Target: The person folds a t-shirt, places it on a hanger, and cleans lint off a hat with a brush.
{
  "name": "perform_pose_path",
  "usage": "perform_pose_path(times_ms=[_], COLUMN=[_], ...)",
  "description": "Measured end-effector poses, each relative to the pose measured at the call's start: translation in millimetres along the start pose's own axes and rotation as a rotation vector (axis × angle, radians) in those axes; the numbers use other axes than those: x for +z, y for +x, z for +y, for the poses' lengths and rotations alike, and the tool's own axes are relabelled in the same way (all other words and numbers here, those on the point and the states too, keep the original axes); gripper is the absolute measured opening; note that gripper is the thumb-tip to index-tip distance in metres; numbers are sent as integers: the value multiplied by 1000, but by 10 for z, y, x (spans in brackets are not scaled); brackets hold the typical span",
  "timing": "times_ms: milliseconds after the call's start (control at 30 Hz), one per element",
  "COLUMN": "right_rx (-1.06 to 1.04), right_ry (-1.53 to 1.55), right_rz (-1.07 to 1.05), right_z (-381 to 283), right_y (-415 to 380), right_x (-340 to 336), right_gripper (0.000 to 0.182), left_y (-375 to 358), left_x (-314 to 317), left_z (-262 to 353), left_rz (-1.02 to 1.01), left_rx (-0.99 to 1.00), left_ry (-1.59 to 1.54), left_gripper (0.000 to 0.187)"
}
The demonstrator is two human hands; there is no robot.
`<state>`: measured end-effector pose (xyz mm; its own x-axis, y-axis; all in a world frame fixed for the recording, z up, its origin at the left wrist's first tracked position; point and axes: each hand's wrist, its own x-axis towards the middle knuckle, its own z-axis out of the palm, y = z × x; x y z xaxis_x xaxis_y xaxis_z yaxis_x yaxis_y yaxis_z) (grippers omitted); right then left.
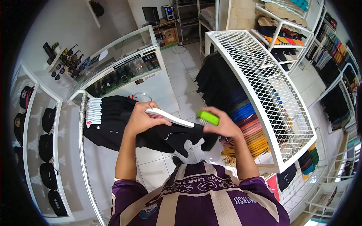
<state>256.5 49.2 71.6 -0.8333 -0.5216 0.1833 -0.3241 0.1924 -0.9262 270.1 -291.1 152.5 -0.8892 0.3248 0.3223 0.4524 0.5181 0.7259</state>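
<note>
My left hand (140, 119) is closed around a white hanger (178, 120), pinching it near the hook end. A black garment (175, 136) hangs from the hanger and drops below it over the floor. My right hand (226, 125) grips a bright green brush (208, 117), its bristles facing left and down beside the hanger's far end. Just left of my left hand, several black garments (109, 113) hang on white hangers (94, 109) along a white rail.
A white mesh-topped rack (260, 79) with coloured shirts (245, 128) beneath stands close on my right. A glass display counter (151, 45) is ahead. Black caps (47, 148) fill a white-framed panel at left. White floor tiles (181, 79) lie between the racks.
</note>
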Motion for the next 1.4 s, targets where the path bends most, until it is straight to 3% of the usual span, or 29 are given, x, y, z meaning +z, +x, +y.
perform_pose_path(times_ms=[67,133,200,267,333,400,433,467,533,567,600,700,733,867,967,1033,1100,1200,1300,1333,1400], right_rx=[162,223,160,122,85,157,87,72,-9,0,46,24,-117,-225,-379,20,171,-51,-303,-245,-319], right_ry=[125,339,415,416,336,271,240,235,77,46,-49,-136,-196,-337,-521,-497,-466,-467,-480,-455,-529], right_rz=[-239,-194,13,120,301,267,284,285,96,-168,-234,141,306,490,738,915,969,967,677,545,713], right_z=[-44,13,207,195,105,72,75,75,60,53,28,162,130,-59,211,438,613,245,-144,-256,40], right_y=[-37,-110,-128,-88,-69,-55,-51,-63,-140,-138,-160,-96,16,472,795,853,735,601,558,523,627], right_x=[23,147,306,466,640,787,893,993,1035,942,913,861,829,659,447,261,95,306,702,767,677], right_gripper=[91,88,83,81,77,79,77,79,80,75,70,71,73,78,80,74,71,72,78,79,80], left_y=[149,281,364,419,398,359,423,445,493,483,447,308,284,173,77,-36,-158,-192,-194,-154,-152], left_x=[-11,37,298,733,1053,1258,1290,1297,1099,1000,860,608,596,623,521,355,208,153,261,286,239], left_z=[14,-40,-260,-485,-488,-339,-494,-646,-610,-567,-494,-444,-394,-79,147,171,161,175,144,154,218], left_rz=[-6,0,292,629,485,411,494,569,545,571,538,509,510,425,352,387,406,412,313,264,251], left_rx=[-54,-8,154,-101,-421,-492,-356,-423,-461,-421,-459,-473,-472,-363,-427,-474,-504,-523,-480,-431,-408], left_ry=[16,169,327,75,-510,-284,-217,-169,-185,-125,-119,-50,-50,-156,-317,-354,-349,-332,-348,-351,-293], left_gripper=[46,51,76,76,85,87,85,68,45,34,36,39,39,41,40,41,40,38,38,38,38])
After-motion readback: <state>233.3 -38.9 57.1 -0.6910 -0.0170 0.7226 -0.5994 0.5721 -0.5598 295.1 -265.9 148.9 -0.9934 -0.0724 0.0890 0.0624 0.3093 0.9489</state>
